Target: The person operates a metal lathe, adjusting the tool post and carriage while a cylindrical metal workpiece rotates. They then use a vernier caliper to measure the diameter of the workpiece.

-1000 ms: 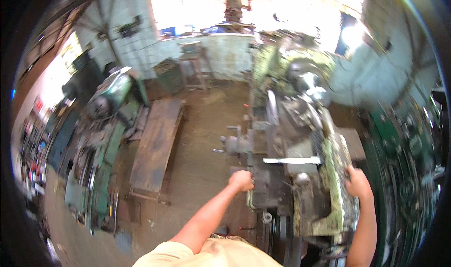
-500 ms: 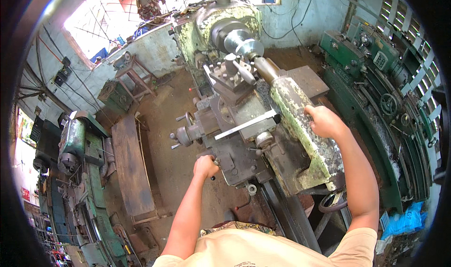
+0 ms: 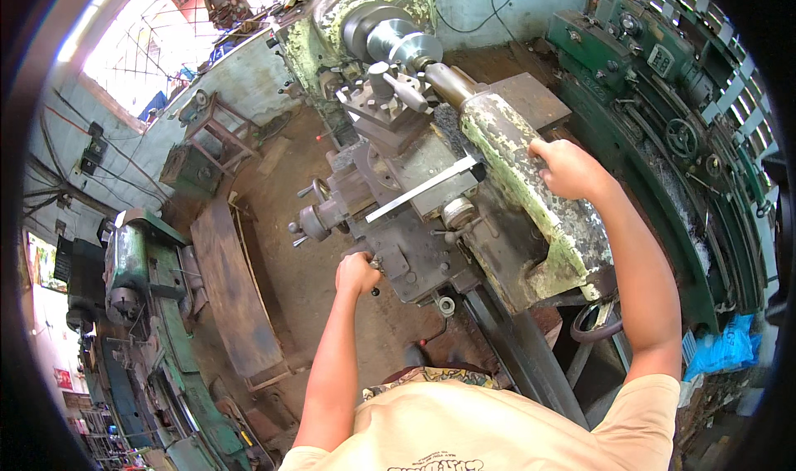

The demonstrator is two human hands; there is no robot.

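Note:
A worn lathe stands before me, with a shiny round metal workpiece [image 3: 394,42] in its chuck [image 3: 362,30]. The tailstock [image 3: 503,131], its cream-green paint flaking, points its dark quill [image 3: 448,84] at that workpiece. My left hand [image 3: 356,274] is closed round a handle at the near left of the carriage [image 3: 408,259]; its grip hides most of the handle. On the tailstock's right side rests my right hand [image 3: 570,169], fingers curled, and what lies under them is hidden. Between my hands are the tool post [image 3: 385,106] and a pale flat bar [image 3: 421,191] lying across the slide.
Green lathes stand at the right [image 3: 638,131] and left [image 3: 137,259]. A wooden bench [image 3: 236,293] is on the floor at the left. The tailstock handwheel [image 3: 595,322] sits near my right forearm. A blue plastic bag [image 3: 723,345] lies at the lower right.
The view has shifted, so the lathe appears higher and slightly further left. Both hands keep about the same places on the machine.

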